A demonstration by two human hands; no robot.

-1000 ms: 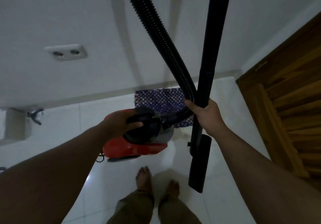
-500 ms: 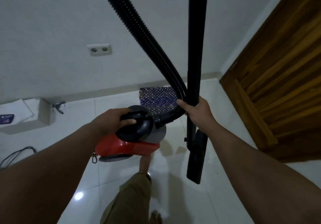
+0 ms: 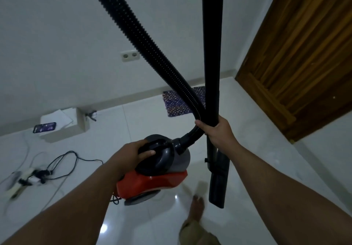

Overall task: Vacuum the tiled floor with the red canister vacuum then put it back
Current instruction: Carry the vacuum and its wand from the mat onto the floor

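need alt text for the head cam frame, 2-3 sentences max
A person carries a red canister vacuum above the white tiled floor, left hand gripping its black top handle, right hand holding the black wand and ribbed hose together. A wooden door stands right; a power strip with cables lies left.

The room is dim, with a cool bluish-grey cast. A small bright glare spot sits on the glossy tiled floor [image 3: 103, 227], with a fainter one nearby. Soft shadows lie under the red canister vacuum [image 3: 150, 184]. The bare foot [image 3: 197, 206] is smeared by motion blur. Wide-angle distortion bends the wooden door [image 3: 297, 64] and stretches both forearms at the edges.
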